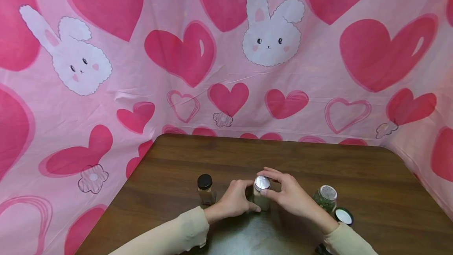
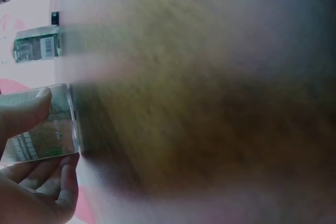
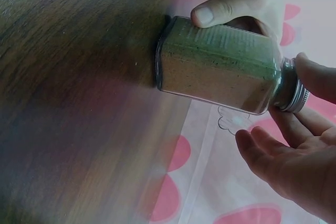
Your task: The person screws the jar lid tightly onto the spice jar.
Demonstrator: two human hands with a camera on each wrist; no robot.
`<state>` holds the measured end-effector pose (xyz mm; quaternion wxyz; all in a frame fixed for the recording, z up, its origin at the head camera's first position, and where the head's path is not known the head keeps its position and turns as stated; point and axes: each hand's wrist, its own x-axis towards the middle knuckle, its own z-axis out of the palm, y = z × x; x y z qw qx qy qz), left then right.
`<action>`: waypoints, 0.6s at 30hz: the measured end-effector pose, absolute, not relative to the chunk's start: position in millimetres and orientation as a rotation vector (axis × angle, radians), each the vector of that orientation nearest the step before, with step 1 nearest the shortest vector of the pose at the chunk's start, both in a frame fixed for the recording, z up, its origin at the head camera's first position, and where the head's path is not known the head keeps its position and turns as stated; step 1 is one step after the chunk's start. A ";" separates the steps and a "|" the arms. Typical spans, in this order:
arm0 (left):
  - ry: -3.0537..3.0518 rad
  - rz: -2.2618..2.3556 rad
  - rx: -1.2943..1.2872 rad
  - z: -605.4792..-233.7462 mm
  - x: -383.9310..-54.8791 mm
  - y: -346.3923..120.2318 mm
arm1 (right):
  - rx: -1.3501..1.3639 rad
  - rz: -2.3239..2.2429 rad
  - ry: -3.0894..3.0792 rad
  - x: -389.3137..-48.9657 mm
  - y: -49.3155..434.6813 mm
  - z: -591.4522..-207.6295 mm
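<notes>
A square clear spice jar (image 3: 220,72) stands on the table in front of me, filled with brownish powder and topped by a silver metal lid (image 1: 262,183). My left hand (image 1: 234,200) grips the jar's body from the left, thumb on the near side. In the left wrist view its thumb and fingers span the jar's printed lower part (image 2: 44,137). From the right, my right hand (image 1: 291,195) holds the lid between thumb and fingers. The right wrist view shows this thumb (image 3: 315,80) against the lid's ridged edge, with the other fingers on the opposite side.
Left of my left hand stands a black-capped spice jar (image 1: 205,188). Beyond my right forearm is a jar of green herbs (image 1: 325,199) with a perforated top, a black-rimmed cap (image 1: 344,216) beside it. Pink heart-print cloth (image 1: 226,70) hangs behind the brown wooden table (image 1: 177,152).
</notes>
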<state>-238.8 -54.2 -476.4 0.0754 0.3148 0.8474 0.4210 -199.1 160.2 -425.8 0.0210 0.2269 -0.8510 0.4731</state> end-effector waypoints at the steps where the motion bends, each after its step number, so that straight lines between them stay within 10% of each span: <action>1: 2.542 1.263 0.944 -476.5 -239.1 -54.1 | 0.697 1.466 -2.638 -198.9 159.8 -425.8; 18: 2.561 1.253 0.960 -475.1 -239.1 -53.9 | 0.623 1.419 -2.649 -197.8 156.8 -424.8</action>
